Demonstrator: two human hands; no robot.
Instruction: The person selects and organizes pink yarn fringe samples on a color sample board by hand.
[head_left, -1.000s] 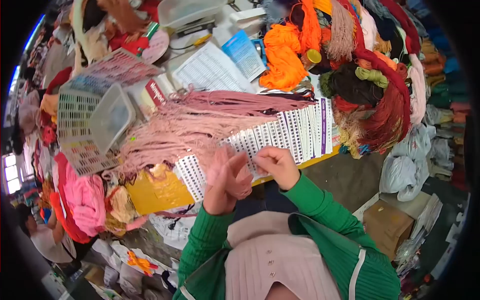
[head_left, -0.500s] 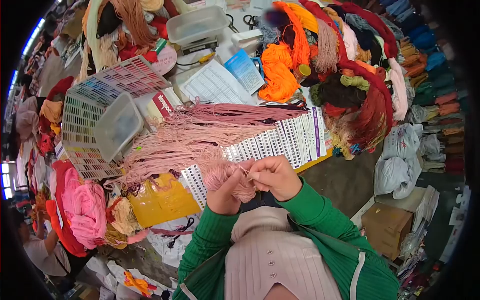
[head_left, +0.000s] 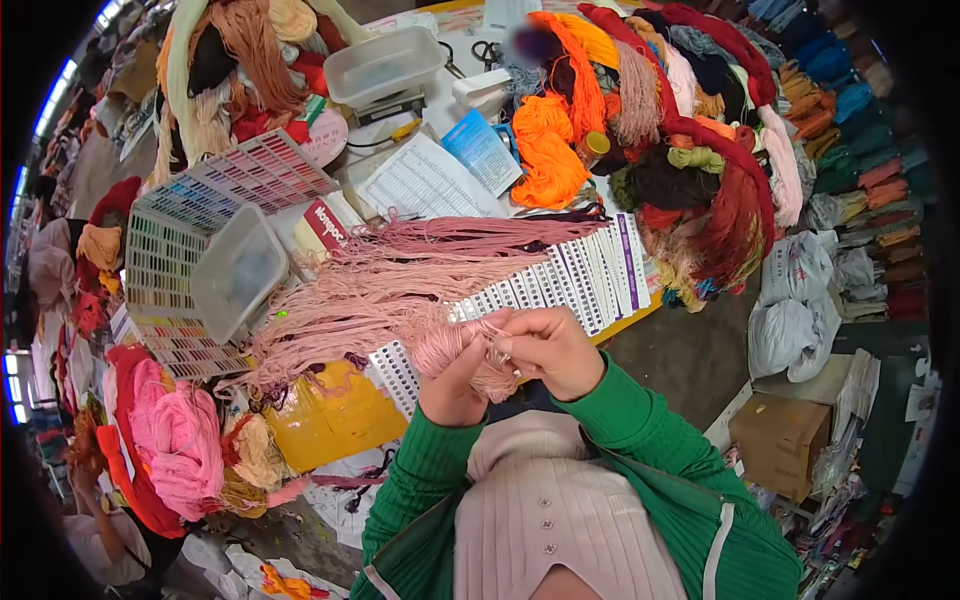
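A skein of pale pink yarn (head_left: 440,350) is gripped in my left hand (head_left: 455,385), near the front edge of the table. My right hand (head_left: 552,350) pinches thin strands at the skein's right side, fingertips close to those of the left. Beyond my hands lie long pink and mauve thread hanks (head_left: 400,270), spread across the table. Their near right ends meet a row of white cards with punched holes (head_left: 560,280). One such card (head_left: 395,372) lies just left of my left hand.
A shade-card stand (head_left: 165,260) and a clear plastic tub (head_left: 238,270) stand on the left. Behind are printed sheets (head_left: 430,180), another tub (head_left: 385,65) and orange yarn (head_left: 545,150). Bright pink yarn (head_left: 175,430) hangs at the near left. A cardboard box (head_left: 780,440) sits right.
My hands stay together at the skein, with small finger movements at the strands. The view has shifted slightly. At the far left, another person has shifted a little.
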